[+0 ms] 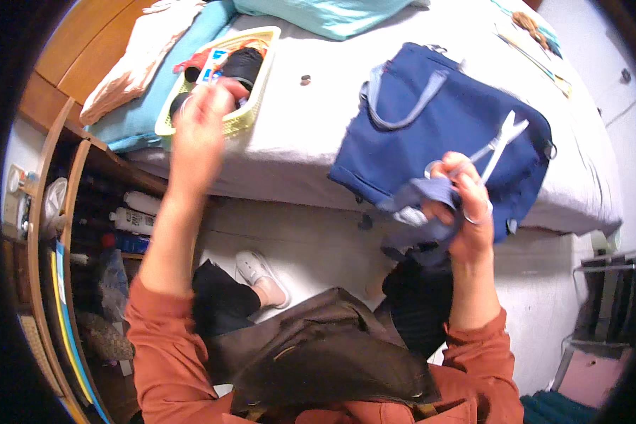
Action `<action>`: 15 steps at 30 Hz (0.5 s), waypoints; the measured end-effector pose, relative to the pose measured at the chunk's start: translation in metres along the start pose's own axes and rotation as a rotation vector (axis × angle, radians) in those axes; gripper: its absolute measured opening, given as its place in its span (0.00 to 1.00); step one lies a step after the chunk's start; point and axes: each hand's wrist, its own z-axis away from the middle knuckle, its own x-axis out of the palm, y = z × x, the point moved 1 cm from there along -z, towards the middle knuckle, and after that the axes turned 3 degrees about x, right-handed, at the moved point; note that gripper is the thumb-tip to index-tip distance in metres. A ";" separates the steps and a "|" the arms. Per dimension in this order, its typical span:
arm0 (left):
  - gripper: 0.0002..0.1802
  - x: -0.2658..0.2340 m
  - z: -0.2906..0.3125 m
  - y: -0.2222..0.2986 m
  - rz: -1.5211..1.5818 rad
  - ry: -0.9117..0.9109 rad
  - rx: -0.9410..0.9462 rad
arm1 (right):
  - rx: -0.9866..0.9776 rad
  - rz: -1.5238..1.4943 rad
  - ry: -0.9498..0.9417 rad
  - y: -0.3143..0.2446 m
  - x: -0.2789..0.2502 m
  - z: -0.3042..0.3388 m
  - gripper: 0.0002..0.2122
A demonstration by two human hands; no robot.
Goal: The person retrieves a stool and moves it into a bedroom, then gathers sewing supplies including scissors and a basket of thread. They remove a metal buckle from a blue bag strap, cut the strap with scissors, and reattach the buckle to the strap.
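My left hand [205, 120] is over the front of a pale yellow plastic basket [260, 88], slightly blurred, with its fingers drawn together. Whatever they may pinch is too small or hidden to make out. Just beyond the fingertips are a small blue-and-white packet [214, 65] and a black bundle [244, 66] inside the basket. My right hand [470, 198] is closed around metal scissors [500, 145], whose parted blades point up and away. The same hand grips a crumpled blue-grey cloth [431, 198], partly hidden by the fingers. Beneath the scissors, a navy fabric bag [417, 92] with blue-grey handles lies flat.
The bag and basket rest on a bed with a pale sheet [297, 134]. A small dark object [305, 80] lies between them. An open wooden shelf [67, 162] with bottles stands at the left. Folded peach cloth [145, 53] is beside the basket; a dark rack [608, 304] is at right.
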 end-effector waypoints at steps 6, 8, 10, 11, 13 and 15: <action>0.32 0.110 0.138 0.029 0.641 -0.462 -0.206 | 0.074 -0.011 -0.156 0.024 0.040 0.022 0.14; 0.27 0.101 0.146 0.045 0.618 -0.492 -0.380 | 0.144 -0.068 -0.188 0.028 0.039 0.036 0.14; 0.14 0.085 0.155 0.037 0.541 -0.526 -0.460 | 0.066 0.035 -0.143 0.021 0.036 0.048 0.12; 0.14 0.068 0.158 0.026 0.585 -0.590 -0.368 | 0.034 0.120 -0.122 0.017 0.031 0.053 0.11; 0.17 0.030 0.158 0.031 0.780 -0.424 -0.658 | -0.016 0.279 -0.017 0.005 0.027 0.066 0.08; 0.16 -0.008 0.155 0.026 0.607 -0.386 -0.607 | -0.090 0.336 0.140 -0.006 0.020 0.078 0.07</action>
